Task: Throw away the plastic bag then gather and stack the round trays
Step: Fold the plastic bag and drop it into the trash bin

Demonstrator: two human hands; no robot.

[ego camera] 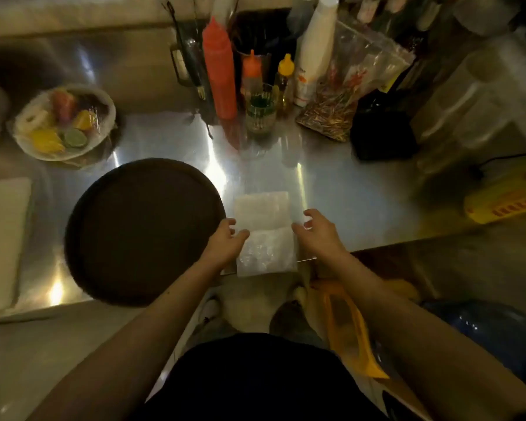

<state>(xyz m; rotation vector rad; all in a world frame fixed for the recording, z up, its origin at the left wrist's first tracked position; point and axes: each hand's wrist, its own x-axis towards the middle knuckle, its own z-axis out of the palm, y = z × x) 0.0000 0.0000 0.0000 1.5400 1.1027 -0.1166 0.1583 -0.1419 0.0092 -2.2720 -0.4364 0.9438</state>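
One round tray, one plastic bag — left hand at bag edge, grip unclear; right hand loose-fingered, holding nothing.

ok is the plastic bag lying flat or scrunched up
Flat: the plastic bag lies spread at the near edge of the counter, unbunched. The left hand is at its side, the right hand open beside it.

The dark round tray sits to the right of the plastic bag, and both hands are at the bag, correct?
Not quite. The head view shows the dark round tray lying left of the plastic bag, not right. The left hand and right hand are indeed at the bag.
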